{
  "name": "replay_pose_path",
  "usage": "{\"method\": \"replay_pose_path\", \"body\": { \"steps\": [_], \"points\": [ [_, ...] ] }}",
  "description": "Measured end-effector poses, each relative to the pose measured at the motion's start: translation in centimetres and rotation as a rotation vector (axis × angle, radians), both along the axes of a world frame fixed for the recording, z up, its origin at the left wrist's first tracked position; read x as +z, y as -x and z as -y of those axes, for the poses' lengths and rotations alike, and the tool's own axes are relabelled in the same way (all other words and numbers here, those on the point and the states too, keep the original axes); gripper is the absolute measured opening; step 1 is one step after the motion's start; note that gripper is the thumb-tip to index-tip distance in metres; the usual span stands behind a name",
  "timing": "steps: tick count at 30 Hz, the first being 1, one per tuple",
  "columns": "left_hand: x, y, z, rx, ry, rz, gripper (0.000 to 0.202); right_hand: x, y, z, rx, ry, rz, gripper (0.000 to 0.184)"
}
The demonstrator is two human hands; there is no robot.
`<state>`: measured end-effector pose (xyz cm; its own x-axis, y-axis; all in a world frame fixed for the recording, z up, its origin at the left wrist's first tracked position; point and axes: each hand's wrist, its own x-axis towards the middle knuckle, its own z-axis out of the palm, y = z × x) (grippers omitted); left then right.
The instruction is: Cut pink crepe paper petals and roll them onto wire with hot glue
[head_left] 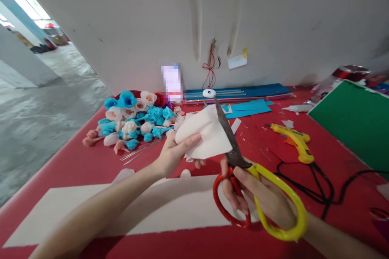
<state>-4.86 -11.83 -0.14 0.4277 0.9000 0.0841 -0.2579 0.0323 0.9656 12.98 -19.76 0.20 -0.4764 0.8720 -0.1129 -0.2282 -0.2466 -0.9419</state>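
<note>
In the middle of the head view, my left hand (173, 156) pinches a folded piece of white paper (209, 133), its thumb on top and fingertips showing beneath. My right hand (261, 194) grips a pair of scissors (234, 153) with one red and one yellow handle loop. The dark blades point up and away, lying along the right edge of the white piece. Whether they are cutting into it I cannot tell. Under both forearms a long white paper strip (133, 210) lies on the red table (115, 170).
Blue, white and pink paper flowers (136, 117) are heaped at the left. Blue sheets (249, 107) lie toward the wall, near a propped phone (172, 82). At the right are a yellow glue gun (293, 141), its black cord (331, 194) and a green board (352, 125).
</note>
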Motion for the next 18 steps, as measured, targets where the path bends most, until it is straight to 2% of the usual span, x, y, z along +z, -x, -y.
{"method": "replay_pose_path", "body": {
  "steps": [6, 12, 18],
  "points": [
    [0.0, 0.15, -0.42, 0.005, -0.025, 0.009, 0.032, -0.38, 0.03, 0.25, 0.015, 0.011, 0.035, 0.029],
    [-0.02, 0.51, -0.67, -0.018, 0.001, 0.006, 0.026, -0.24, 0.22, 0.13, 0.061, 0.067, -0.078, 0.025],
    [-0.5, 0.71, -0.8, -0.063, 0.045, -0.016, 0.022, 0.07, 0.05, -0.01, 0.036, 0.059, -0.039, 0.032]
  ]
}}
